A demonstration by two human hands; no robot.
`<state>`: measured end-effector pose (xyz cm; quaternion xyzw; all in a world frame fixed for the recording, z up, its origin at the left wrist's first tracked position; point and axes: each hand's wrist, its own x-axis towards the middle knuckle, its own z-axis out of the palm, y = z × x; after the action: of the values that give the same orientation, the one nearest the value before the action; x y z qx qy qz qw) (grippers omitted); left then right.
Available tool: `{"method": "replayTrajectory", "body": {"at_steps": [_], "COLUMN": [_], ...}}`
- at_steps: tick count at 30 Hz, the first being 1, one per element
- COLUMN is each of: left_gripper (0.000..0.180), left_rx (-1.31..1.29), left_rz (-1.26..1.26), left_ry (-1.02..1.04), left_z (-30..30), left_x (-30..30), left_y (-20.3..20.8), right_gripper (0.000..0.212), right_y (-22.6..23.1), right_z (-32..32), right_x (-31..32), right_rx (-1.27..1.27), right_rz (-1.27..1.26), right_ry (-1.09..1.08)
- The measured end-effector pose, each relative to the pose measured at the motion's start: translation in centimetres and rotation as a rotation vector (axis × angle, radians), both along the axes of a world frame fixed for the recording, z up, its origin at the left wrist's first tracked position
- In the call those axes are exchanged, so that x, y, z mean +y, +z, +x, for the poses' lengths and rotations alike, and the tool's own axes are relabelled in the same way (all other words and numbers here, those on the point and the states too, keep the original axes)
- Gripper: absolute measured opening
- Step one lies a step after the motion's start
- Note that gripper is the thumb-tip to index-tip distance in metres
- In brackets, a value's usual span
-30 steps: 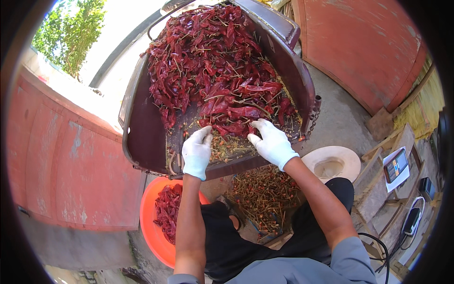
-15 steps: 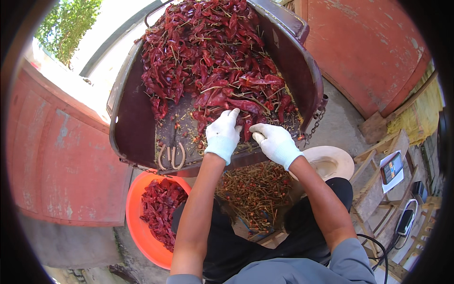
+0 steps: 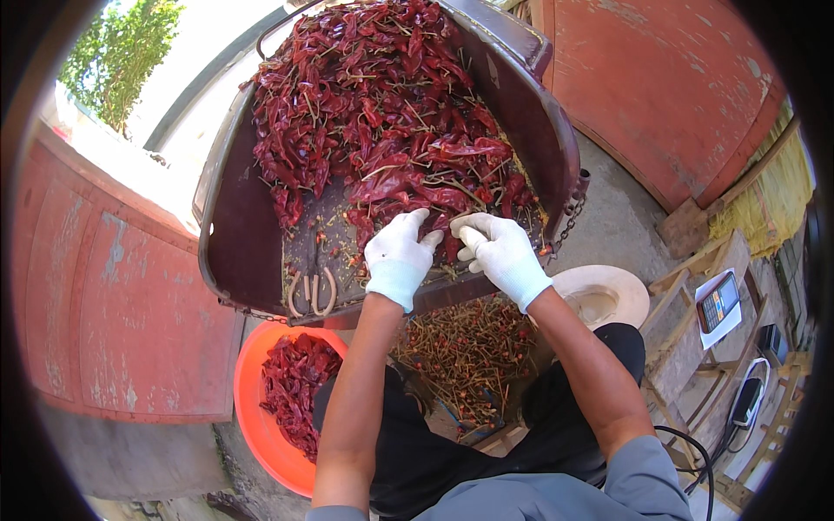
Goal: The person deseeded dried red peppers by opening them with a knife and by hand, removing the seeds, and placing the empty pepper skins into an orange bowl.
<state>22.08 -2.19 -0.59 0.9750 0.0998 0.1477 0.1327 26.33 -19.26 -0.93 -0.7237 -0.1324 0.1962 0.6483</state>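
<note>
A big heap of dried red chili peppers (image 3: 373, 113) with pale stems fills the back of a dark metal cart bed (image 3: 228, 234). Both hands wear white gloves with pale blue cuffs and work at the heap's near edge. My left hand (image 3: 401, 253) has its thumb and fingers closed about a dried red chili pepper, partly hidden by the glove. Close on its right, my right hand (image 3: 501, 253) is closed with thumb and forefinger pinched; what lies in the pinch is hidden. More peppers lie between and just beyond the fingertips.
An orange basin (image 3: 248, 391) holding red peppers stands below left. Beneath the cart's near edge lies a pile of stems (image 3: 469, 356). Curved metal handles (image 3: 323, 293) rest in the bed. At right are a straw-coloured hat (image 3: 621, 295), a wooden rack (image 3: 669, 356) and a calculator (image 3: 718, 304).
My left hand has shifted slightly left and down, its fingers more bent. The right hand's fingers have curled in a little. The whole view has also shifted slightly.
</note>
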Motion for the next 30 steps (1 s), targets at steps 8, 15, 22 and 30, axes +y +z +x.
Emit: {"method": "replayTrajectory", "body": {"at_steps": [8,15,22,30], "left_gripper": [0.032,0.019,0.025,0.021], "left_rx": [-0.052,-0.206,-0.094,-0.195], "left_rz": [-0.128,-0.658,-0.885,-0.502], "left_ry": [0.101,0.003,-0.064,-0.209], "left_z": [0.2,-4.4,-7.3,-7.9], "left_x": [-0.4,-3.4,-2.2,-2.1], "left_y": [0.1,2.3,2.6,3.5], "right_gripper": [0.03,0.056,0.047,0.031], "right_y": [-0.1,-0.2,-1.2,-0.3], "right_z": [-0.4,-1.9,-2.5,-4.3], "right_x": [0.1,1.8,1.6,1.4], "right_rx": [0.09,0.039,-0.185,-0.55], "right_rz": [0.076,0.192,0.02,-0.331], "right_ry": [0.025,0.138,0.088,0.257]}}
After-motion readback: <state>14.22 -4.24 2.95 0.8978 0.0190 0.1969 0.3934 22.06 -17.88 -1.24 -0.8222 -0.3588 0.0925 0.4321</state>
